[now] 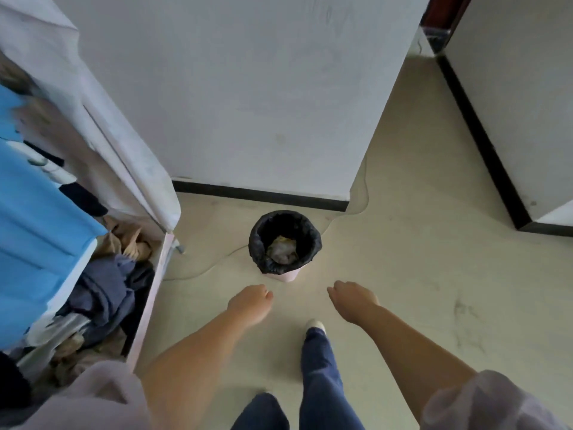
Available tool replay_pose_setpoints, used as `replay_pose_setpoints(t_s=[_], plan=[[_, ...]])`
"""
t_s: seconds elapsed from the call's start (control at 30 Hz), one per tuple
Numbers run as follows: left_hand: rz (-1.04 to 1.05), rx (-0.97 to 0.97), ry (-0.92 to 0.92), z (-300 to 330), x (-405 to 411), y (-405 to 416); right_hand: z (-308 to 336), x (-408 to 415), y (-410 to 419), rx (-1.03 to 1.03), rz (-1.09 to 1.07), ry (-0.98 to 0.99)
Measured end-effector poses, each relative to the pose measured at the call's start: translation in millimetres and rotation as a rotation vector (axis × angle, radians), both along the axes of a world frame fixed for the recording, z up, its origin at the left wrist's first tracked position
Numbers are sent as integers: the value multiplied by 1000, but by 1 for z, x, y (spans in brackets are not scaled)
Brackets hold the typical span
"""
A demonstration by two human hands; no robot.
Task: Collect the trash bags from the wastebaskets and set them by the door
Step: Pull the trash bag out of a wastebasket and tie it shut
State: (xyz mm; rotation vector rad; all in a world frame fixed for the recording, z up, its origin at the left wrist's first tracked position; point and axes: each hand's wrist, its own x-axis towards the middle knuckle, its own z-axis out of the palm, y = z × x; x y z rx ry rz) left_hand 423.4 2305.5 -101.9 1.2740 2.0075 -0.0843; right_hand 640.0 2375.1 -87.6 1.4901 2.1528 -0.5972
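I judge the job barely begun: the black trash bag [263, 243] sits in its pink wastebasket [286, 276], rim folded over the lip, crumpled litter inside, nothing lifted out. The basket stands upright on the floor [418, 274], just out from the wall's black baseboard [260, 195], mouth facing up, long axis vertical. My left hand [249, 305] and right hand [352, 301] reach toward it, both near but apart from it; each grip looks loosely curled and holds nothing. A fabric wardrobe [124, 156] stands at the left. Left to do: lift this 1 bag, carry it to the door.
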Motion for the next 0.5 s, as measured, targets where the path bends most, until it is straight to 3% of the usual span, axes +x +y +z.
replay_pose_setpoints(t_s=[0.4,0.5], plan=[[321,101,-62,-251,-41,151,-252,-45,172,43,115,20],[451,190,-21,-302,-55,176,-303,-59,205,94,29,72]])
